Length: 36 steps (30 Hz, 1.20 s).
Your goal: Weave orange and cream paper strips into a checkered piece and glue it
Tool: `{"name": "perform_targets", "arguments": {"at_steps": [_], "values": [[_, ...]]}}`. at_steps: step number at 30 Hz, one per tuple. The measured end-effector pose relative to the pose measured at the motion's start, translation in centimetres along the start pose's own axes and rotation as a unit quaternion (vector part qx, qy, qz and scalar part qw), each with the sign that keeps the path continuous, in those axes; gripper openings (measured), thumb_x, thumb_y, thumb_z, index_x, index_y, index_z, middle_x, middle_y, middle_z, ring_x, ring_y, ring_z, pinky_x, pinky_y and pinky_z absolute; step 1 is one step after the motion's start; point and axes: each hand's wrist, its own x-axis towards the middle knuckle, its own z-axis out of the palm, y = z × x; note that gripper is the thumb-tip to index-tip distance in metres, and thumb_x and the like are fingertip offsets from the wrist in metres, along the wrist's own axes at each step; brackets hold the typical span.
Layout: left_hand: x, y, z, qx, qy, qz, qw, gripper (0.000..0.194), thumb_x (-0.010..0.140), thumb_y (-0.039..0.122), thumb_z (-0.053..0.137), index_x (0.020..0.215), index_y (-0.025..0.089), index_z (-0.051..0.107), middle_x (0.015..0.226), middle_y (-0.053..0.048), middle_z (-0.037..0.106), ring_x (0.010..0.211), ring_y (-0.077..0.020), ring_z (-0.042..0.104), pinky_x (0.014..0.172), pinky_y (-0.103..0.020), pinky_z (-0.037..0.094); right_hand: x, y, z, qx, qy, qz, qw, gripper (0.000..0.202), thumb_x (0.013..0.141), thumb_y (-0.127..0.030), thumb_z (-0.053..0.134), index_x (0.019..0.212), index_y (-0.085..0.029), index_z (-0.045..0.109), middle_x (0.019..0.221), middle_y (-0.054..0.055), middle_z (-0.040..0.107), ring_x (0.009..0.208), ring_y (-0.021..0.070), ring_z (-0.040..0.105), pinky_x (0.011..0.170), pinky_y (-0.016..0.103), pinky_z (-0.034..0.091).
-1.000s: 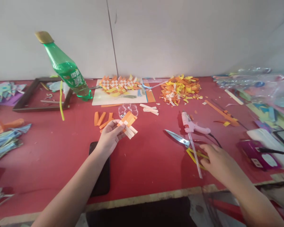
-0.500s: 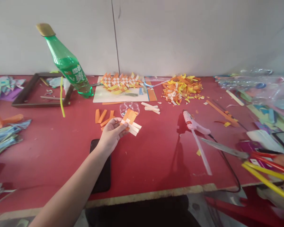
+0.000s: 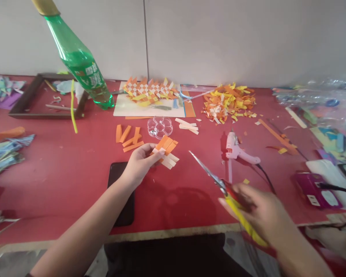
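Observation:
Between the thumb and fingers of my left hand (image 3: 144,159) is a small woven paper piece (image 3: 167,145), with orange strips on its upper side and cream strips below. My right hand (image 3: 259,209) grips scissors (image 3: 219,182) with red and yellow handles, their blades pointing up and left toward the woven piece but apart from it. Loose orange paper strips (image 3: 129,136) lie just beyond my left hand. A few cream strips (image 3: 187,125) rest past the woven piece, beside a clear flower-shaped tray (image 3: 160,127) with small bits in one compartment.
A green bottle (image 3: 83,65) stands at back left by a dark frame (image 3: 24,114). Woven paper work (image 3: 150,92) lies on a cream board, left of a paper scrap pile (image 3: 230,102). A pink glue gun (image 3: 239,150), purple power socket (image 3: 314,188) and black phone (image 3: 121,192) are nearby.
My right hand has swung in from the right edge with the scissors, bringing them close to the woven piece. My left hand keeps its hold. The view has shifted slightly.

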Motion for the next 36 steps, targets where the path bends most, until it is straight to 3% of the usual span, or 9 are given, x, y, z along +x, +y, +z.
{"name": "perform_targets", "arguments": {"at_steps": [2, 5, 8, 18, 27, 36], "values": [[0.1, 0.0, -0.1, 0.005, 0.007, 0.004, 1.0, 0.021, 0.073, 0.031, 0.08, 0.083, 0.016, 0.07, 0.081, -0.003, 0.072, 0.073, -0.0125, 0.068, 0.072, -0.023, 0.055, 1.9, -4.4, 2.4, 0.011, -0.028, 0.01, 1.0, 0.027, 0.073, -0.042, 0.071, 0.072, -0.022, 0.053, 0.059, -0.004, 0.055, 0.054, 0.0139, 0.054, 0.048, 0.022, 0.044], [0.1, 0.2, -0.1, 0.01, 0.019, 0.011, 1.0, 0.02, 0.074, 0.033, 0.079, 0.08, 0.016, 0.07, 0.078, -0.001, 0.071, 0.07, -0.011, 0.066, 0.071, -0.022, 0.054, 2.8, -6.9, 4.5, -0.023, 0.017, -0.009, 1.0, 0.034, 0.071, -0.048, 0.071, 0.069, -0.022, 0.048, 0.052, -0.006, 0.046, 0.046, 0.0107, 0.042, 0.043, 0.021, 0.036], [0.1, 0.3, -0.1, 0.013, 0.025, 0.015, 0.999, 0.02, 0.075, 0.034, 0.078, 0.079, 0.016, 0.07, 0.078, -0.001, 0.071, 0.07, -0.0113, 0.066, 0.071, -0.023, 0.055, 2.8, -6.9, 5.3, -0.033, 0.028, -0.018, 0.999, 0.037, 0.074, -0.053, 0.067, 0.068, -0.022, 0.047, 0.051, -0.005, 0.047, 0.045, 0.0102, 0.041, 0.042, 0.021, 0.032], [-0.2, 0.0, -0.1, 0.026, 0.008, 0.008, 1.0, 0.018, 0.078, 0.033, 0.077, 0.079, 0.017, 0.071, 0.078, -0.002, 0.072, 0.069, -0.0114, 0.066, 0.07, -0.023, 0.052, 3.1, -6.7, 5.9, -0.022, -0.005, -0.001, 1.0, 0.036, 0.078, -0.057, 0.062, 0.076, -0.022, 0.053, 0.058, -0.001, 0.058, 0.05, 0.0137, 0.051, 0.047, 0.022, 0.038], [-0.1, 0.1, -0.2, 0.037, -0.01, 0.015, 0.999, 0.016, 0.078, 0.033, 0.077, 0.081, 0.017, 0.072, 0.08, -0.001, 0.073, 0.072, -0.0104, 0.065, 0.07, -0.02, 0.051, 3.0, -5.7, 5.8, -0.081, 0.019, -0.041, 0.996, 0.039, 0.08, -0.059, 0.06, 0.088, -0.021, 0.06, 0.064, 0.0, 0.063, 0.048, 0.0128, 0.053, 0.047, 0.023, 0.039], [-0.1, -0.2, -0.3, 0.046, -0.026, 0.043, 0.998, 0.014, 0.079, 0.03, 0.077, 0.081, 0.018, 0.069, 0.082, 0.002, 0.072, 0.075, -0.008, 0.066, 0.074, -0.018, 0.051, 2.9, -5.3, 5.8, -0.081, 0.013, -0.032, 0.996, 0.043, 0.076, -0.065, 0.062, 0.081, -0.023, 0.059, 0.057, -0.001, 0.061, 0.044, 0.0124, 0.049, 0.045, 0.025, 0.036]]}}
